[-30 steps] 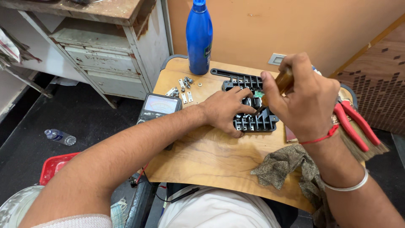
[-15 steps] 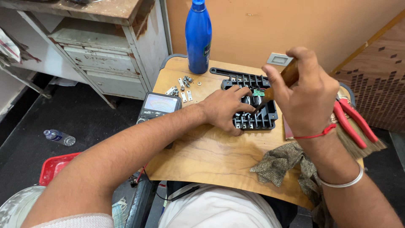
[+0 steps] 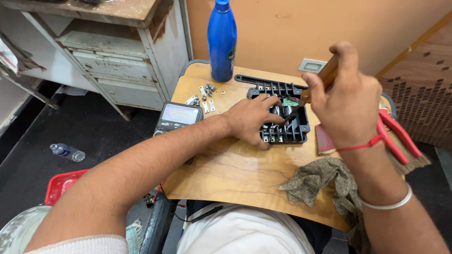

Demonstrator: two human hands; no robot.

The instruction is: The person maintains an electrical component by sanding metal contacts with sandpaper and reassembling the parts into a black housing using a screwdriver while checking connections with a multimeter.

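So the wooden table (image 3: 235, 174) is the small worktop here, and the black plastic housing (image 3: 282, 113) sits flat toward its far edge, just right of the blue bottle (image 3: 222, 40). It looks like ribbed molded plastic, so I'd guess light and fairly stiff, but those thin ribs and wall edges could crack if you lever against them. Best place to hold it is probably the outer rim.

The left hand (image 3: 249, 120) lies on top of the housing's left half, fingers curled and pressing down into it, pinning it to the table. The right hand (image 3: 346, 101) is clenched around a wooden-handled screwdriver (image 3: 325, 77), shaft angled down into the housing near a small green circuit board (image 3: 292, 101). That board looks like the fragile bit.

Around it: an analog multimeter (image 3: 179, 116) at the left edge, red pliers (image 3: 398, 138) on the right, a rag (image 3: 325, 181) near the front, and loose screws and brackets (image 3: 203, 94) by the bottle.
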